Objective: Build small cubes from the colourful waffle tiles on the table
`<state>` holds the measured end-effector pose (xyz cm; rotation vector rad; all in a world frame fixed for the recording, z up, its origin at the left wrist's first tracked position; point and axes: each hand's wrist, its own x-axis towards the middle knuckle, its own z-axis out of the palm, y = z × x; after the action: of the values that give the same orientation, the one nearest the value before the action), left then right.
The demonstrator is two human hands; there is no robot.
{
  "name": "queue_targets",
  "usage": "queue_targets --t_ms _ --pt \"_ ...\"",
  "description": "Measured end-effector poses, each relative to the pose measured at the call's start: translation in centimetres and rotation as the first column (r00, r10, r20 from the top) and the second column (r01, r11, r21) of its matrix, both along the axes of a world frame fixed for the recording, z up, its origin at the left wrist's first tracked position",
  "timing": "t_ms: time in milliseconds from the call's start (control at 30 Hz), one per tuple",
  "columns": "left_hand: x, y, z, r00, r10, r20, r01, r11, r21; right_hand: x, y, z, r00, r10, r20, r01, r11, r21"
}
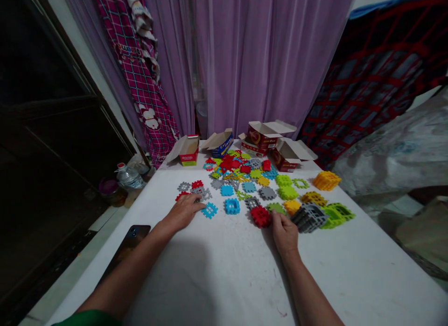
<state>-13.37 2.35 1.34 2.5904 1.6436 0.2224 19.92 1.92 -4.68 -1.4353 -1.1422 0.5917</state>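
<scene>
My left hand (184, 211) rests at the left end of the spread of toothed plastic pieces, its fingers over grey pieces (198, 191) and its thumb side close to a flat blue piece (209, 210). My right hand (285, 230) is closed, with fingertips at a red stack (261, 216) and a green piece (276, 208); what they grip, if anything, is hidden. Right of that hand stands a grey stack (310, 217), with a lime green stack (336, 215) beside it. Between the hands lies a blue square piece (232, 206).
Open boxes, one red and green (189, 151), one blue (223, 145) and some dark red (284, 158), stand along the back of the white table (231, 270). A phone (130, 244) lies under my left forearm. Orange pieces (326, 180) are at the right.
</scene>
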Motion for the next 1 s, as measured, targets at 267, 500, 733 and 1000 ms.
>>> queue_targets --t_ms 267,500,733,1000 --pt "4.6 -2.5 -1.3 0.969 0.231 0.088 -0.235 0.972 0.03 0.4 -0.1 -0.8 1.0 -0.001 0.009 0.001 1.0 -0.013" --pt "6.3 -2.3 -1.0 0.954 0.297 -0.034 -0.297 0.955 0.012 0.3 0.0 -0.6 1.0 -0.001 0.01 0.001 1.0 -0.009" --pt "6.7 -2.0 -0.2 0.931 0.364 -0.031 -0.365 0.931 -0.025 0.1 -0.1 -0.2 1.0 0.001 0.0 -0.001 1.0 0.003" --pt "8.6 -0.9 2.5 0.967 0.205 0.15 -0.211 0.977 0.028 -0.1 0.0 0.2 1.0 0.0 -0.011 -0.001 1.0 -0.024"
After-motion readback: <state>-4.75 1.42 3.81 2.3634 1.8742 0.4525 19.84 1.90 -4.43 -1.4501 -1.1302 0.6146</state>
